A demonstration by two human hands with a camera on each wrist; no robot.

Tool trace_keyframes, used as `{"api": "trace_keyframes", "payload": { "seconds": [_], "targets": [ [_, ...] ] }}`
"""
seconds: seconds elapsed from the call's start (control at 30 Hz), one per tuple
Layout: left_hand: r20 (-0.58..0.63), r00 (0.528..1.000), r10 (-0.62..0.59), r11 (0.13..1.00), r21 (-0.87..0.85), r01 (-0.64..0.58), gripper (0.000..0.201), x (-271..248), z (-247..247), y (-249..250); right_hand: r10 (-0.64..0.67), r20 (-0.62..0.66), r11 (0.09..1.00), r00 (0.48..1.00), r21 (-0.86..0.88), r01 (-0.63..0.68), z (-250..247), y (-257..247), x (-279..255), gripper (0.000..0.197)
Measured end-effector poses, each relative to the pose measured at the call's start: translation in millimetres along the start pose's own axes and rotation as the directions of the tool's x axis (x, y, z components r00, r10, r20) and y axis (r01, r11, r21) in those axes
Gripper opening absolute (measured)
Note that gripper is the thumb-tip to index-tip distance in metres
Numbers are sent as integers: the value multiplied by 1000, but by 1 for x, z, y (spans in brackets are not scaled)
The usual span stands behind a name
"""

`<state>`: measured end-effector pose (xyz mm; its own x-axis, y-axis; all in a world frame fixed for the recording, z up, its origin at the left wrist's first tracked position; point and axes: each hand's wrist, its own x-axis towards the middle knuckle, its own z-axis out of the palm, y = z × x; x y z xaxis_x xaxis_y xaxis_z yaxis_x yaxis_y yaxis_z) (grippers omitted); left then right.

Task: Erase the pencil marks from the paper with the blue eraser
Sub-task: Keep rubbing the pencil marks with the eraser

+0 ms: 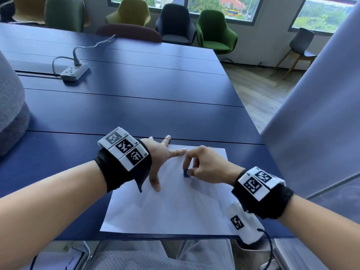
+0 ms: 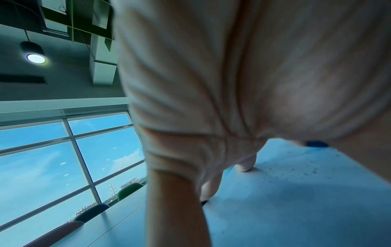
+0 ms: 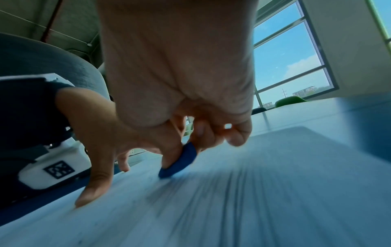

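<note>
A white sheet of paper [image 1: 171, 207] lies on the dark blue table [image 1: 136, 106] near its front edge. My right hand [image 1: 202, 164] pinches a small blue eraser [image 1: 187, 173] and holds its lower end against the paper's upper middle. In the right wrist view the eraser [image 3: 180, 161] sits tilted between thumb and fingertips, touching the sheet. My left hand [image 1: 161, 158] lies spread with straight fingers on the paper's top left part, pressing it down. Dark eraser crumbs [image 2: 296, 168] dot the paper in the left wrist view. Faint pencil lines [image 1: 217, 195] show at the sheet's right.
A grey power strip [image 1: 75, 72] with its cable lies far back left on the table. Several chairs [image 1: 214, 30] stand beyond the far edge. A grey padded shape [image 1: 11, 106] rises at the left, a pale panel [image 1: 315, 117] at the right.
</note>
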<state>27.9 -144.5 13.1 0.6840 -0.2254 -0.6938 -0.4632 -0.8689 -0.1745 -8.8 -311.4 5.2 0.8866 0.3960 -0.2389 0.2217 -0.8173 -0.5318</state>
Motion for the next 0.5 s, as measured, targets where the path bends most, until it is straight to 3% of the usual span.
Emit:
{"api": "trace_keyframes", "payload": {
  "seconds": [0.07, 0.2, 0.37, 0.5],
  "targets": [
    [-6, 1000, 1, 1000, 6, -1, 139, 1, 0, 0, 0, -28, 1000, 1000, 32, 0, 5, 3, -8, 14],
    [-14, 1000, -8, 1000, 5, 8, 138, -2, -1, 1, 21, 230, 1000, 973, -5, -20, 1, 3, -23, 11],
    [-13, 1000, -11, 1000, 20, 12, 138, -2, -2, 1, 28, 31, 998, 999, 61, -30, 7, 1, -20, 16],
    [-15, 1000, -11, 1000, 23, 11, 137, -5, -3, 3, 13, 250, 999, 968, 44, -24, 9, 6, -46, 9]
  ]
}}
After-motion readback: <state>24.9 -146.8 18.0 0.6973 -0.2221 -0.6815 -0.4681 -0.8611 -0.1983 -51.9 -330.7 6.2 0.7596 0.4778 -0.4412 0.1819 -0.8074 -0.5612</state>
